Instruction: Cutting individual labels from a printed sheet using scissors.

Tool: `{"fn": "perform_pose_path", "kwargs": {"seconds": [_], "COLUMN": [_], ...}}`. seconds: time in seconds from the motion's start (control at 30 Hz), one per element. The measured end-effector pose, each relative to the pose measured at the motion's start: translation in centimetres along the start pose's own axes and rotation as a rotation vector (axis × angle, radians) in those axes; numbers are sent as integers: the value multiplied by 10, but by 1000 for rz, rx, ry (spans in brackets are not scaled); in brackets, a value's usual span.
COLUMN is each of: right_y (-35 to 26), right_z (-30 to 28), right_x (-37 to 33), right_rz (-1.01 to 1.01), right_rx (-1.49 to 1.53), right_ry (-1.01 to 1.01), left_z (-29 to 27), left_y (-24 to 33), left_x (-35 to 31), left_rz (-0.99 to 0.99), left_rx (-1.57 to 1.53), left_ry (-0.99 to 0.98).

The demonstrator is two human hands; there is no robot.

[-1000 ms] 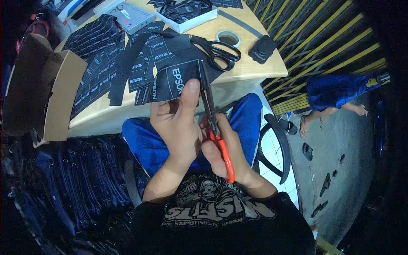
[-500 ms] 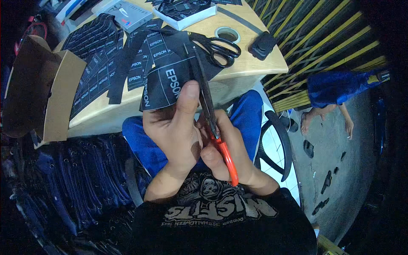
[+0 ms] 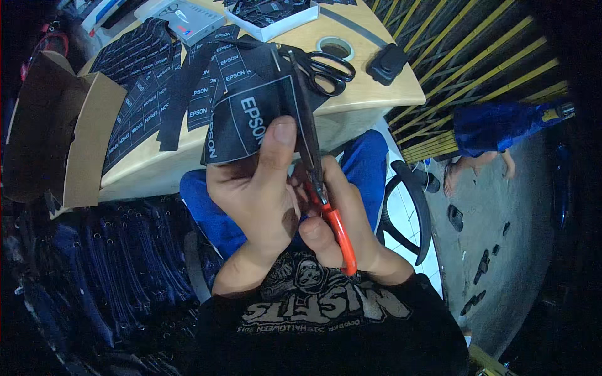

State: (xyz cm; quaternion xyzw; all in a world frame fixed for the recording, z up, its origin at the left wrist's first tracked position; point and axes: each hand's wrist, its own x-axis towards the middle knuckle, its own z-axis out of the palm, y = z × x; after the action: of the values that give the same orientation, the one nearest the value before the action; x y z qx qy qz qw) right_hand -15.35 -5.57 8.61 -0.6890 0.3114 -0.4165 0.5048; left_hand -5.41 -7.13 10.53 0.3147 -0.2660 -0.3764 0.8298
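My left hand (image 3: 254, 188) pinches a black fabric piece (image 3: 233, 125) printed with white lettering and thin lines, the thumb pressed on its face. In my right hand (image 3: 338, 216) is a pair of scissors (image 3: 338, 233) with red handles and dark blades. The blades point away from me along the right side of the piece, their tips a little apart. Both hands are close together above my lap, in front of the table's near edge. Fingers hide part of the lower blades and the piece's lower corner.
On the wooden table (image 3: 376, 94) lie black-handled shears (image 3: 329, 72), a tape roll (image 3: 334, 49), a small black object (image 3: 386, 64), printed black sheets (image 3: 141, 116) and a white tray (image 3: 285, 30) of cut pieces. An open cardboard box (image 3: 94, 138) stands left. Another person (image 3: 495, 135) sits at right.
The scissor blades have spread slightly wider, and the fabric piece has shifted a little left. Both hands stay in nearly the same place. The other person's hand has moved up.
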Motion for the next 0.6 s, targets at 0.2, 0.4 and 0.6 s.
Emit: {"fn": "perform_pose_path", "kwargs": {"seconds": [0.2,0.4,0.6], "right_y": [0,-3,-3], "right_z": [0,0,1], "right_x": [0,1,2], "right_rz": [15,36,13], "right_rx": [-11,-28,-40], "right_ry": [-10,-11,17], "left_z": [-4,-8,-8], "left_y": [-1,-1,2], "left_x": [1,-1,-1], "left_rz": [14,18,30], "left_rx": [41,117,163], "left_ry": [-6,-99,-124]}}
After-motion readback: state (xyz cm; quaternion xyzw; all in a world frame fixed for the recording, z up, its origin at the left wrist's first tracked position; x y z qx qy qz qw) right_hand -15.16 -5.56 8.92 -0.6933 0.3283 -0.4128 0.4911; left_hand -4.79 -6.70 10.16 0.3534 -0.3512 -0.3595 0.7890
